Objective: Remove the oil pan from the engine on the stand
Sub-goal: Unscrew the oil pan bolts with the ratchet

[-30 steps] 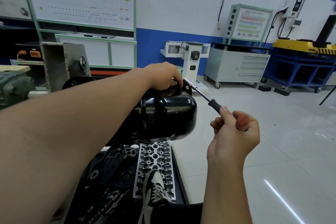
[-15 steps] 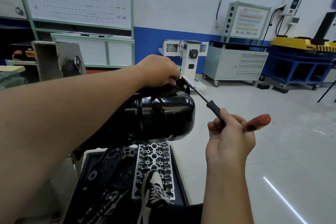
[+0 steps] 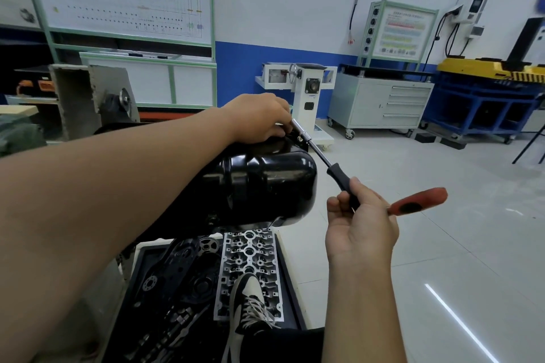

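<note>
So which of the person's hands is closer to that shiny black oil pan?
Left. The left hand rests on the top edge of the oil pan, at the driver's socket end. The right hand grips the driver handle, off the pan's right side.

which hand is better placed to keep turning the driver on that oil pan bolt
Right. The right hand already grips the socket driver by its handle, while the left hand only steadies the socket end at the oil pan rim.

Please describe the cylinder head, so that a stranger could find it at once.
Below the glossy black oil pan lies a dark tray of engine parts. The silver aluminium cylinder head lies along its right side, the only bright part, full of round holes, under a black-and-white sneaker.
</note>
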Available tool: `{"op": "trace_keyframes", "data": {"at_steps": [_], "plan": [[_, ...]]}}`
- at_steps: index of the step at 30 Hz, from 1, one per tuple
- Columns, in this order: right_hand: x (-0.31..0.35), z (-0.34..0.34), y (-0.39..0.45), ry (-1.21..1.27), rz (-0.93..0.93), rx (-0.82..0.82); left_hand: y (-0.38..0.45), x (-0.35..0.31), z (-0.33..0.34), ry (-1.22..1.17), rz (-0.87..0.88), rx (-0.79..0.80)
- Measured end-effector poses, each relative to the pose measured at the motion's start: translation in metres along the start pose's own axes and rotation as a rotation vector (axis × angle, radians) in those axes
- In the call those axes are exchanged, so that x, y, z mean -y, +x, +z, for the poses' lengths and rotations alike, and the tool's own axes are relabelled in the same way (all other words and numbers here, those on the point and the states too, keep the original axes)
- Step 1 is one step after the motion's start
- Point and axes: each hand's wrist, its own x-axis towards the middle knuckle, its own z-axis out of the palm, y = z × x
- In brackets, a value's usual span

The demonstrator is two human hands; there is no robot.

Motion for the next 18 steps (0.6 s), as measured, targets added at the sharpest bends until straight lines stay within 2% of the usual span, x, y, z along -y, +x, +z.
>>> {"op": "trace_keyframes", "data": {"at_steps": [4,8,11,18], "plan": [[0.0009,-0.0008,-0.0014,0.034,0.082,-0.001,0.0007,0.0007,0.0013,-0.059,-0.014,0.012],[-0.0005,0.0038,-0.0024,0.162,0.24,0.013,0.0031,0.0012,0.0019,-0.027,-0.045,-0.016],[-0.0044,0.0046,-0.0039,0.264,0.34,0.022,0.0008,0.0025,0.0017,-0.088,-0.027,0.003],[-0.0058,0.0019,-0.0047,0.283,0.361,0.017,0.0039,-0.0005,0.0038,0.017,-0.016,-0.018]]}}
